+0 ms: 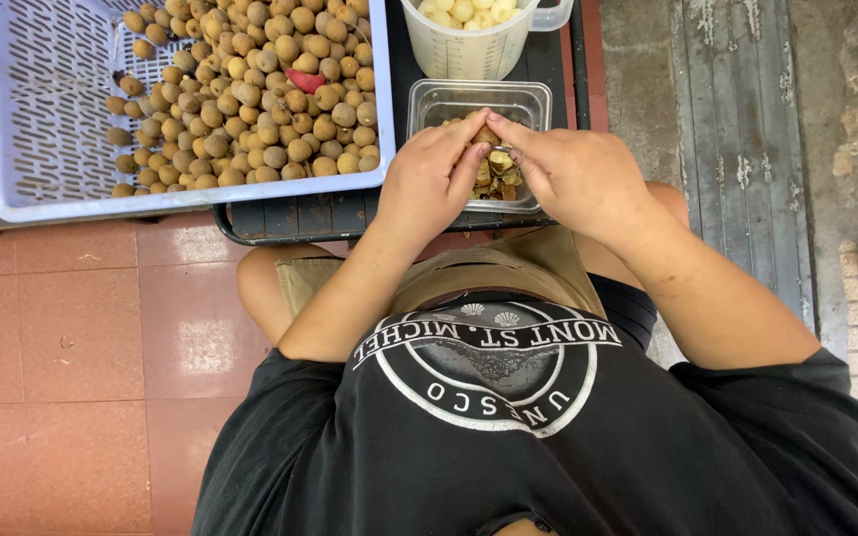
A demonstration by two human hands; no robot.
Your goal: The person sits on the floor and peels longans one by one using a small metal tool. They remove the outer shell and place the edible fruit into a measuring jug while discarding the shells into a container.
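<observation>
Pinching a small brown fruit [487, 135] betw. both sets of fingers, left hand [429, 184] & right hand [578, 174] meet over a clear tub [449, 99] of peel scraps on the dark table [300, 216]. Fruit is round, so no clear long axis; mostly hidden by fingertips. Further off: lavender crate [42, 119] of brown fruit, measuring jug [469, 50] of peeled pale fruit, top cut off.

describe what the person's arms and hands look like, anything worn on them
Both the left hand and right hand are bare: no gloves, rings, watch or bracelets visible. The forearms are uncovered; short black sleeves of a T-shirt end near the elbows.
</observation>
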